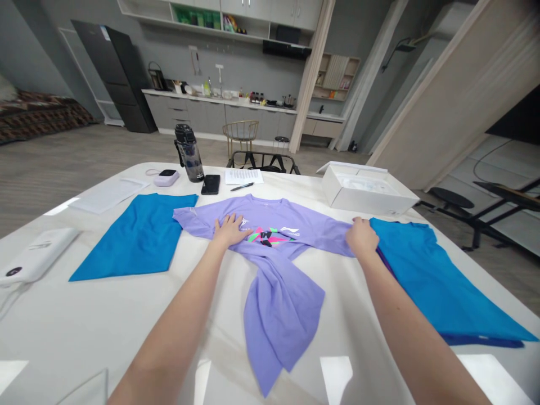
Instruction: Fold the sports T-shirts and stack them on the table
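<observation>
midway across the smooth white table (126, 320), the lilac fabric t-shirt (276, 267) lies half-straightened, lower part twisted; your left hand (232, 229) spreads flat on it, your right hand (363, 236) curls at a sleeve (331, 233), grip unclear. blue cloth garments (135, 236) (442, 275) already lie flat toward either table end.

- a plain grey wall (248, 53) runs behind the kitchen; white cabinets (283, 12) hang high on it;
- grey base cabinets (206, 116) line its foot; a dark refrigerator (126, 93) stands at their left;
- pale curtains (311, 79) drop just past the cabinets' right end;
- the floor (139, 149) is greyish wood-look; a gold-framed chair (240, 135) and a round black stool (282, 139) stand on it;
- bright light patches (336, 374) fall across the white table (126, 320).
</observation>
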A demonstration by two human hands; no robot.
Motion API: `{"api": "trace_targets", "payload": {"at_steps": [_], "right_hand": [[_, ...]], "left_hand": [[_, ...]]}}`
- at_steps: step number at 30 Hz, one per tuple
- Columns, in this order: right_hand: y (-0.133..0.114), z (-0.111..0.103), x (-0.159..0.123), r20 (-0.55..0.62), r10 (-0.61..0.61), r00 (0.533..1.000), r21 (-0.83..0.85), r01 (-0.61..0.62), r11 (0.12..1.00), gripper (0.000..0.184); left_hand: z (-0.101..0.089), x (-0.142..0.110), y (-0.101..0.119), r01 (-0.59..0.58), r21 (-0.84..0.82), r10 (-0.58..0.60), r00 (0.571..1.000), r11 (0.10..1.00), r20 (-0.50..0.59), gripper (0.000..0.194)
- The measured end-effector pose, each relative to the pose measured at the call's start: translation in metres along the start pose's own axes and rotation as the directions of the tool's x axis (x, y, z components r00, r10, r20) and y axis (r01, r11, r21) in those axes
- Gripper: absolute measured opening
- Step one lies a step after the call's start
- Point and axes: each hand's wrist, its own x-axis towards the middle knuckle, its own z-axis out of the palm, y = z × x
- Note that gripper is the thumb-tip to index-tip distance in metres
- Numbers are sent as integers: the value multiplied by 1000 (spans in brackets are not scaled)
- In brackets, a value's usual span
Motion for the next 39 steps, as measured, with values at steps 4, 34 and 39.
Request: {"api": "trace_targets", "payload": {"at_steps": [4,34,39], "right_hand": [[-57,20,-31,95,-375,922,170,356,919,43],[-81,70,56,378,-223,899,78,209,975,84],[-107,75,55,319,-326,890,117,304,945,77]], "left_hand": [[-3,-1,-3,-1,10,2,1000,1000,-12,94],[-35,44,-55,329,169,-297,936,929,-189,65],[-23,77,-19,32,45,-26,993,998,-119,67]]}}
